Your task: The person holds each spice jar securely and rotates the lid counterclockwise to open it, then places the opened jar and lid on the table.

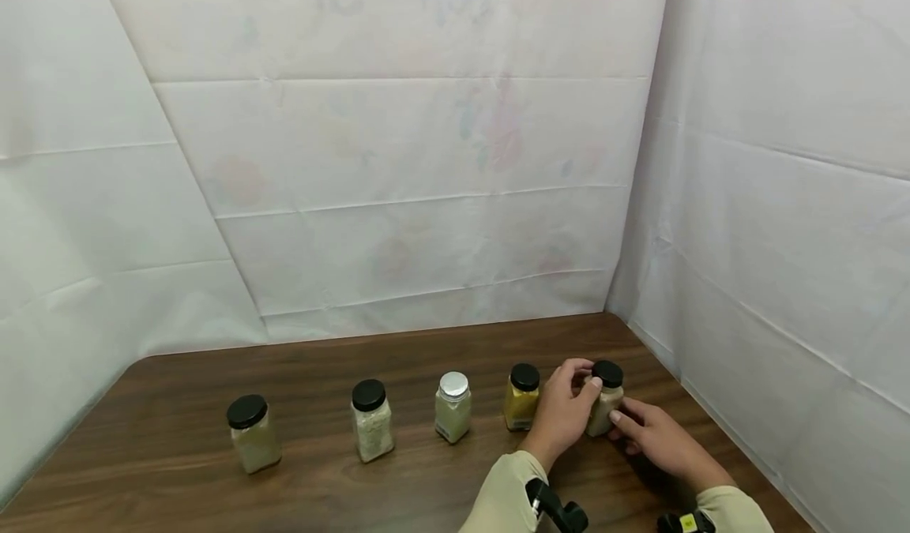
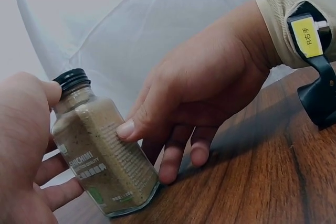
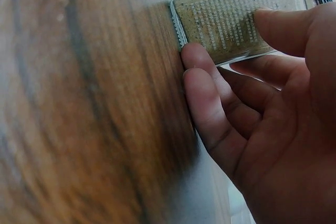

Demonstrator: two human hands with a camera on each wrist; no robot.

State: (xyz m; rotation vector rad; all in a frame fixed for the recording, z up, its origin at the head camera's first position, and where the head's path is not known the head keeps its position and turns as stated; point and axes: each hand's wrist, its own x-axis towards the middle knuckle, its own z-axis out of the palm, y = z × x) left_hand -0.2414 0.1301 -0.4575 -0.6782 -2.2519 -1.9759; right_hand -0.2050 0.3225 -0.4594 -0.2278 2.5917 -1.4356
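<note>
A glass spice jar with a black screw lid and tan powder stands at the right end of the wooden table, between both hands. The left hand holds it from the left, its thumb against the lid in the left wrist view and its other fingers behind the glass. From the right, the right hand grips the lower part, thumb on the printed side of the jar. Its lower fingertips lie close to the tabletop. White print shows on the jar in the left wrist view.
Left of the hands stand a yellow-filled jar, a silver-lidded jar, a black-lidded jar with pale flakes and another black-lidded jar. White sheeting encloses the table's back and sides.
</note>
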